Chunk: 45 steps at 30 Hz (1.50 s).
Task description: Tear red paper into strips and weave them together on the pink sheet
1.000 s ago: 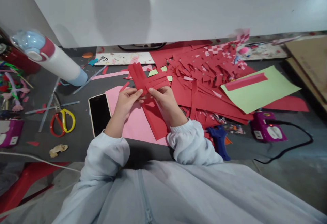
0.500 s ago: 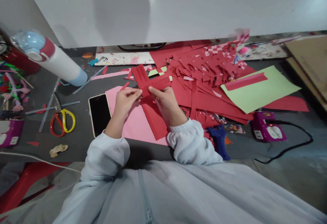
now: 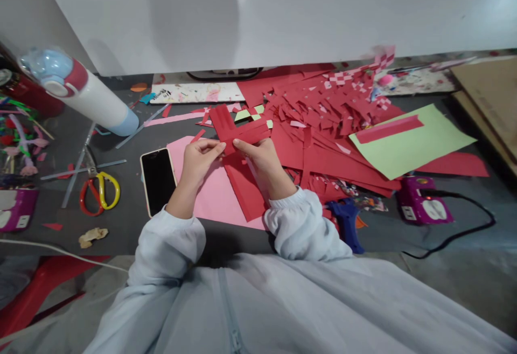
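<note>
Both hands pinch crossed red paper strips [image 3: 247, 192] over a pink sheet [image 3: 214, 195]. My left hand [image 3: 200, 162] grips the strips' left side between thumb and fingers. Close beside it, my right hand [image 3: 260, 160] has its thumb on top of the red paper, its other fingers partly hidden beneath. One wide strip runs from upper left down to the lower right, and another crosses it toward the right. A phone [image 3: 158, 180] lies left of my left hand, at the edge of the pink sheet.
Scissors [image 3: 99, 189] and a bottle [image 3: 95, 95] are at left. Many red paper pieces [image 3: 323, 152] spread at right, beside a green sheet [image 3: 412, 149], a blue glue gun [image 3: 346, 223] and a purple box [image 3: 424, 200] with a black cable. Brown board [image 3: 490, 90] lies far right.
The right thumb has shifted slightly left and down on the red paper. The upper end of the strips has moved very slightly right. Both hands keep their hold.
</note>
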Tool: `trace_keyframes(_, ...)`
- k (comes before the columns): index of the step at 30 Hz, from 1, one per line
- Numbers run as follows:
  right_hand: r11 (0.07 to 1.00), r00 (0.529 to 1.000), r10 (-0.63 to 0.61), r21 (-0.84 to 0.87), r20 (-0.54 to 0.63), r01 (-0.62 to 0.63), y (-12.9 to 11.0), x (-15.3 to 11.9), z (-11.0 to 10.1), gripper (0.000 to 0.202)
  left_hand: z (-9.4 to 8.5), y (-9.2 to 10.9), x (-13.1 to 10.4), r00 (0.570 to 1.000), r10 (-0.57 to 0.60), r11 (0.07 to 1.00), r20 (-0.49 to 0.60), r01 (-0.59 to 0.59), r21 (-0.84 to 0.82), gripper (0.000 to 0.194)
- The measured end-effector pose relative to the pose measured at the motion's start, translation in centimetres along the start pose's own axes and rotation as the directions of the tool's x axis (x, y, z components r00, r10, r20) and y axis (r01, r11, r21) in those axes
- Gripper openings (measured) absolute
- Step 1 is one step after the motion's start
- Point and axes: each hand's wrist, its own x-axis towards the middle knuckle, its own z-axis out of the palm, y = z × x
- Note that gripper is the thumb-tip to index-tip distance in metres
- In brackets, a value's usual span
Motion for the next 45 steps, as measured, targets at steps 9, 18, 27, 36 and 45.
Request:
trace_keyframes(9, 0.999, 0.998, -0.036, 0.014, 0.042, 0.036, -0.1, -0.1, 0.0, 0.018, 0.0, 0.0, -0.1, 0.999, 0.027, 0.999, 0.019, -0.027, 0.037, 0.03)
trace_keyframes(18, 1.0, 0.999, -0.008, 0.01, 0.039, 0.008, -0.5, -0.7, 0.3, 0.019, -0.1, -0.1, 0.0, 0.997, 0.063, 0.994, 0.043, -0.067, 0.082, 0.025)
trace_keyframes(27, 0.999, 0.999, 0.035, -0.034, 0.03, -0.034, -0.5, -0.5, 0.2, 0.022, -0.1, -0.3, 0.1, 0.996, 0.069, 0.992, 0.06, -0.075, 0.102, 0.026)
trace_keyframes(36, 0.995, 0.997, 0.014, 0.104, -0.071, -0.006, 0.1, 0.3, -0.1, 0.029, 0.0, -0.2, 0.2, 0.996, 0.059, 0.992, 0.064, -0.066, 0.11, 0.027)
trace_keyframes(45, 0.989, 0.996, 0.044, 0.145, -0.081, -0.032, 0.0, 0.6, -0.1, 0.03, 0.7, 0.7, -0.8, 0.975, -0.164, 0.986, 0.151, 0.167, -0.012, 0.04)
